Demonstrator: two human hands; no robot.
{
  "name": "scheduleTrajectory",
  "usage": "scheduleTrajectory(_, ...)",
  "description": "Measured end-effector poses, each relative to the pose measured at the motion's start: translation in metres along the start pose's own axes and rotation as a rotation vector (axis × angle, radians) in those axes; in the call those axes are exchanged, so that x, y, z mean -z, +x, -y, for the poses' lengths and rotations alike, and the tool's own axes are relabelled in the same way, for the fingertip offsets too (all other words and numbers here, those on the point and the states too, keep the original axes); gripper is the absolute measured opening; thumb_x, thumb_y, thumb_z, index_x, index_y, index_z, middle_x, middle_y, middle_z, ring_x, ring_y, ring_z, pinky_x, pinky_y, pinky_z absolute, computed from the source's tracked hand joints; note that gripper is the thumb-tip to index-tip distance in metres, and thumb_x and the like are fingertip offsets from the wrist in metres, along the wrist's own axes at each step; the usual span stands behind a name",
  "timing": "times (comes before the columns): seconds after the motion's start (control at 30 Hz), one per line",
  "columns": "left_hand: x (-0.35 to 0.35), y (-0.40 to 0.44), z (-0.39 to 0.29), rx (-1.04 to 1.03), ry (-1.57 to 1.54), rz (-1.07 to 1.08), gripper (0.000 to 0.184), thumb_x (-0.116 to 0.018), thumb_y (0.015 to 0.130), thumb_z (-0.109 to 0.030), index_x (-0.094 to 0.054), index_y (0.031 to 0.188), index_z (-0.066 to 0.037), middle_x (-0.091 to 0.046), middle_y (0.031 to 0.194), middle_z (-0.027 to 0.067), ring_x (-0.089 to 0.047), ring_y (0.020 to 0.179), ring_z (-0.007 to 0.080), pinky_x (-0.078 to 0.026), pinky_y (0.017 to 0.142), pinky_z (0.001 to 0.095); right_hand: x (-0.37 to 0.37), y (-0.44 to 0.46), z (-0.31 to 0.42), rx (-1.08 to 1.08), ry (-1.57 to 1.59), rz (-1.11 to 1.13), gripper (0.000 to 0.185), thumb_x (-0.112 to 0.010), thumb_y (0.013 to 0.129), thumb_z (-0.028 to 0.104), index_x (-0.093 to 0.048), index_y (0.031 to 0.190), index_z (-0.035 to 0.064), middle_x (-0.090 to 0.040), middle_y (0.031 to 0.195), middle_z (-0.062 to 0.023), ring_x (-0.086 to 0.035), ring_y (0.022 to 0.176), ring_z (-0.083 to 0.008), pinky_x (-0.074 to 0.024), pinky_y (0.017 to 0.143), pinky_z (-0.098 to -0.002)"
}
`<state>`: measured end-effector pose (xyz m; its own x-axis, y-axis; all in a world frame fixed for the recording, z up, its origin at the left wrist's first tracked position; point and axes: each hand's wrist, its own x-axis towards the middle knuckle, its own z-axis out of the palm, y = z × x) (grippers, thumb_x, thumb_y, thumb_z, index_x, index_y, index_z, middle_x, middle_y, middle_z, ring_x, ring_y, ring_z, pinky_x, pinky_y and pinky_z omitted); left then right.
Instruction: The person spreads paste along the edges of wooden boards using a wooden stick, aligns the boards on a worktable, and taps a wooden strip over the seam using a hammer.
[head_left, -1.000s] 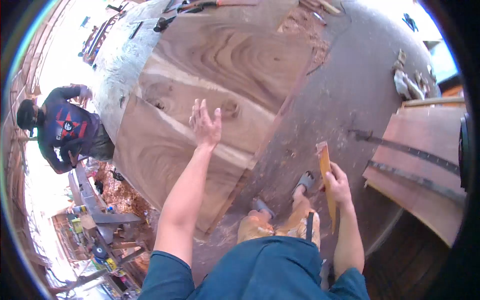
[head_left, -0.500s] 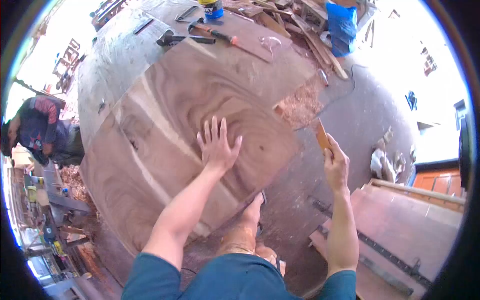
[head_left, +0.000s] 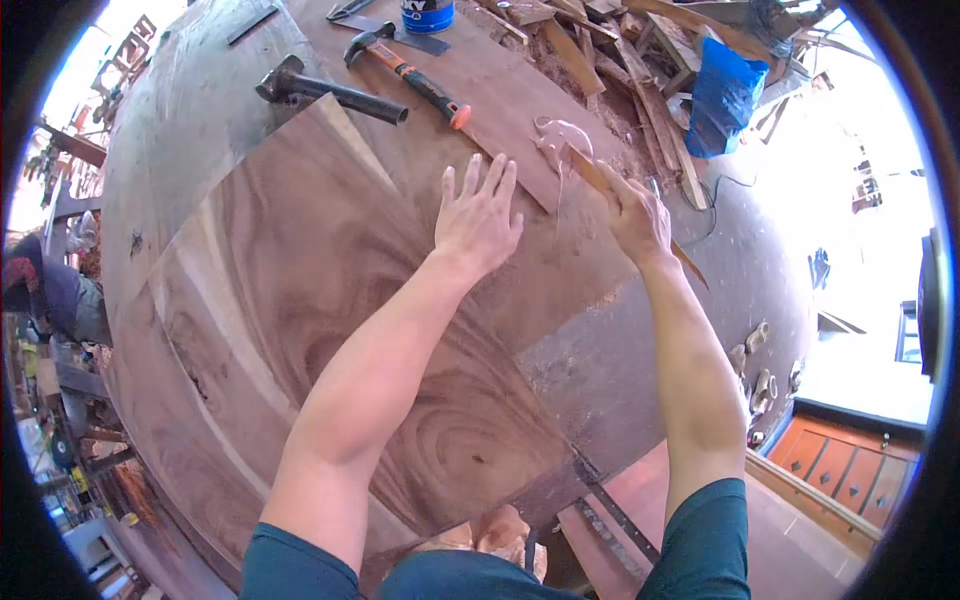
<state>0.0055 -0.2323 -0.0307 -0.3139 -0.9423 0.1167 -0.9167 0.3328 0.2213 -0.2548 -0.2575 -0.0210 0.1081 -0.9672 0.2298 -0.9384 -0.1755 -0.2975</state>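
My right hand grips a flat tan strip. Its far end meets a smear of pinkish paste on the wood; a thin tan piece also shows behind the hand, and I cannot tell if it is the same strip. My left hand is empty with its fingers stretched out, over the big brown wooden panel with swirling grain; whether the palm touches it I cannot tell. Ahead of the hands lie a claw hammer with an orange and black handle and a black-handled hammer.
A blue can stands at the far edge, beside a flat dark metal piece. Scrap wood and a blue plastic bag lie at the far right. Another person is partly visible on the left.
Both hands have moved forward as the view shifted. The tan strip in my right hand went from beside the panel to the pinkish paste. My left hand stays outstretched, now nearer the claw hammer.
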Motion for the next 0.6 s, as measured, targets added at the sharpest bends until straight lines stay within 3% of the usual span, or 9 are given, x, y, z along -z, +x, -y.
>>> scheduleTrajectory(0.2, -0.022, 0.020, 0.013, 0.043, 0.050, 0.198, 0.064, -0.039, 0.103, -0.036, -0.026, 0.159, -0.008, -0.025, 0.167, 0.0055, -0.021, 0.154, 0.0348, -0.014, 0.124, 0.0604, -0.027, 0.025, -0.011, 0.062, -0.041, 0.055, 0.047, -0.058, 0.095, 0.019, -0.058, 0.140, 0.0334, -0.071, 0.101, -0.0118, -0.070, 0.086, -0.0371, -0.0563, 0.075, -0.0478)
scheduleTrajectory(0.4, -0.017, 0.021, 0.014, 0.051, 0.023, 0.233, 0.063, -0.037, 0.103, -0.033, -0.025, 0.160, -0.009, -0.022, 0.168, 0.0040, -0.019, 0.154, 0.0348, -0.012, 0.124, 0.0607, -0.034, 0.021, -0.021, 0.243, 0.062, -0.002, 0.055, -0.060, 0.092, 0.015, -0.054, 0.143, 0.0325, -0.070, 0.101, -0.0118, -0.069, 0.085, -0.0381, -0.0567, 0.072, -0.0475)
scheduleTrajectory(0.5, -0.016, 0.022, 0.013, 0.045, 0.068, 0.240, 0.063, -0.037, 0.103, -0.032, -0.025, 0.160, -0.009, -0.023, 0.168, 0.0036, -0.019, 0.154, 0.0347, -0.012, 0.123, 0.0619, -0.031, 0.009, -0.016, 0.180, 0.027, 0.095, 0.055, -0.061, 0.090, 0.014, -0.054, 0.143, 0.0309, -0.069, 0.097, -0.0119, -0.069, 0.082, -0.0387, -0.0560, 0.071, -0.0487)
scheduleTrajectory(0.6, -0.012, 0.025, 0.012, 0.041, 0.105, 0.273, 0.062, -0.038, 0.102, -0.032, -0.028, 0.159, -0.010, -0.024, 0.168, 0.0041, -0.020, 0.154, 0.0350, -0.013, 0.122, 0.0639, -0.025, -0.007, 0.000, 0.274, 0.067, 0.134, 0.055, -0.060, 0.091, 0.015, -0.054, 0.143, 0.0305, -0.068, 0.092, -0.0115, -0.067, 0.081, -0.0396, -0.0548, 0.070, -0.0497)
